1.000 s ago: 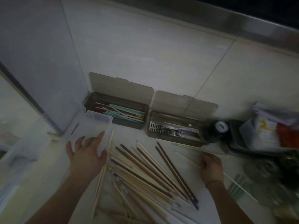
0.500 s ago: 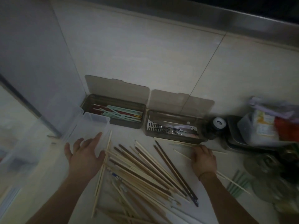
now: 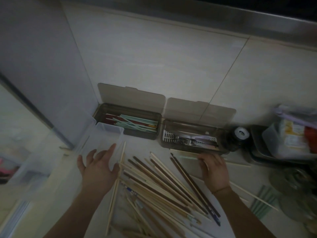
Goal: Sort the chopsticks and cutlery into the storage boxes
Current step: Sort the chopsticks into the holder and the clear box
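**Two bare hands over a scatter of chopsticks in dim light**

Fingers of the left hand are spread and loose, holding nothing, hovering at the left edge of the chopstick pile. The thumb lies just beside one long pale chopstick that runs along the pile's left side. The right hand lies palm down at the pile's right edge, fingers flat and extended, on or just above a few pale chopsticks; whether it grips any cannot be told.

The pile, pale and dark brown sticks mixed and crossing, fans over the pale tabletop between the two hands and down toward the viewer.

Behind the pile, against the tiled wall, stand two smoky brown storage boxes with lids tipped open. The left box holds green, red and yellow chopsticks. The right box, just beyond the right hand's fingertips, holds metal cutlery on a white slotted tray.

Left of the pile, under and beyond the left hand, sits a clear plastic container. Right of the pile is dim clutter: a dark round jar, a tray with packets, and green sticks near the right forearm.
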The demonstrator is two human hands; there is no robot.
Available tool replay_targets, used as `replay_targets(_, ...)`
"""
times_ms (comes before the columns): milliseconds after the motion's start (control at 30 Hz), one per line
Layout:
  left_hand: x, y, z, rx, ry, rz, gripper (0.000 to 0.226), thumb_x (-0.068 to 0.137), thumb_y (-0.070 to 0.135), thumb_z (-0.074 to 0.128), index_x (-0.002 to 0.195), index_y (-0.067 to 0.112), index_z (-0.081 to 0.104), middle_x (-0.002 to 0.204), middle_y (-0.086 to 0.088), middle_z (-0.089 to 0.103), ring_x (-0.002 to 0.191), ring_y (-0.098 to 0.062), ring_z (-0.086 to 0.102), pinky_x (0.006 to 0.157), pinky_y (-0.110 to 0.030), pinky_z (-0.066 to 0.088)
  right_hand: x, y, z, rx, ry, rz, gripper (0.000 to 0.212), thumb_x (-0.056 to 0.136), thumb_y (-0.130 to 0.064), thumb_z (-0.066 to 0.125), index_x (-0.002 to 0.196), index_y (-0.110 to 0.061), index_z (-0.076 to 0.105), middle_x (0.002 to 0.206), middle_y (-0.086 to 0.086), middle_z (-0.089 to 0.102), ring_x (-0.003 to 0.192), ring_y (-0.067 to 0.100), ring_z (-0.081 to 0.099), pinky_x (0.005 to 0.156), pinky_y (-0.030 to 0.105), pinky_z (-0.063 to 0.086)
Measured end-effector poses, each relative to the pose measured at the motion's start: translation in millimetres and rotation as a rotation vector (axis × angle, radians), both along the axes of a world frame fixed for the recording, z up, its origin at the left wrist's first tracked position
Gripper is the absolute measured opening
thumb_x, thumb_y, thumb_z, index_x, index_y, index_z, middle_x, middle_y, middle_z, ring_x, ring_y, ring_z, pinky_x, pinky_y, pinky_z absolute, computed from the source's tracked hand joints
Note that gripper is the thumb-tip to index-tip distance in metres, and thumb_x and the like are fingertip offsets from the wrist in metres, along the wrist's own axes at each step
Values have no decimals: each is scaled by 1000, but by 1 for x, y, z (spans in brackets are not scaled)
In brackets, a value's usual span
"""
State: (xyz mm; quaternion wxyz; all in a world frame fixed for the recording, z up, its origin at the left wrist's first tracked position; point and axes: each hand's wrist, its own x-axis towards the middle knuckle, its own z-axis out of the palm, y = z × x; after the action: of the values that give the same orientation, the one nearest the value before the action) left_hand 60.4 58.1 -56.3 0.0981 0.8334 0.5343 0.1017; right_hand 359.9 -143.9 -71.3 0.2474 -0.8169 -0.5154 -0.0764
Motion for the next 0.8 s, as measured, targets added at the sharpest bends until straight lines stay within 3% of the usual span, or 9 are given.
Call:
replay_targets(100,-1,1,2,-12,10,-1,67,75,48,45,139,30,51,118,-2,66,127,-34,45,111,-56,9,-9,31,13,92,198,7,16,92,-14,54,97,-5,67,91,12,70,75,29,67,69,33,52)
replay_targets(200,-2,2,3,-33,4,-1,68,76,53,37,140,33,49,120,0,65,128,-33,44,111,-56,7,-20,74,33,148,235,95,13,88,-3,53,91,-3,65,91,14,67,78,30,65,71,32,51)
replay_targets(267,-2,2,3,-53,6,-1,67,76,51,42,141,35,46,122,2,64,130,-31,42,112,-56,6,-28,107,46,107,168,194,23,77,9,57,93,-3,68,96,17,66,87,32,64,78,34,51)
replay_targets(333,-2,2,3,-65,8,-1,67,76,51,46,141,37,45,123,3,63,131,-30,41,112,-56,5,-35,139,56,19,86,295,46,60,17,63,101,-3,70,103,19,67,94,37,63,82,41,52)
replay_targets(400,-2,3,2,-62,2,-2,66,76,51,48,140,36,47,122,3,64,130,-31,43,112,-57,7,-43,169,59,-117,26,365,60,58,16,62,113,-7,69,114,16,65,103,38,58,85,42,47)
replay_targets(500,-1,3,1,-43,-9,-11,64,75,49,52,137,33,52,117,2,67,125,-33,48,110,-60,12,-50,206,50,-380,-35,363,70,72,7,55,136,-22,52,138,3,51,126,29,40,96,35,31)
replay_targets(633,-3,3,0,-44,-19,-21,64,75,49,54,137,34,52,117,2,66,125,-33,48,110,-60,11,-50,232,32,-610,-138,319,69,77,-4,57,141,-28,45,144,-2,45,132,27,32,108,38,22)
replay_targets(733,-2,3,1,-70,-6,-21,63,81,49,54,142,37,44,125,4,62,131,-30,41,112,-56,4,-44,233,26,-636,-88,267,62,79,-10,57,139,-26,47,141,0,48,131,26,32,109,36,23)
replay_targets(800,-1,2,3,-74,-17,-20,64,80,49,51,142,36,44,126,3,62,132,-30,40,113,-55,3,-43,221,27,-496,-12,221,51,83,-13,56,134,-23,54,137,1,52,130,25,34,106,36,28)
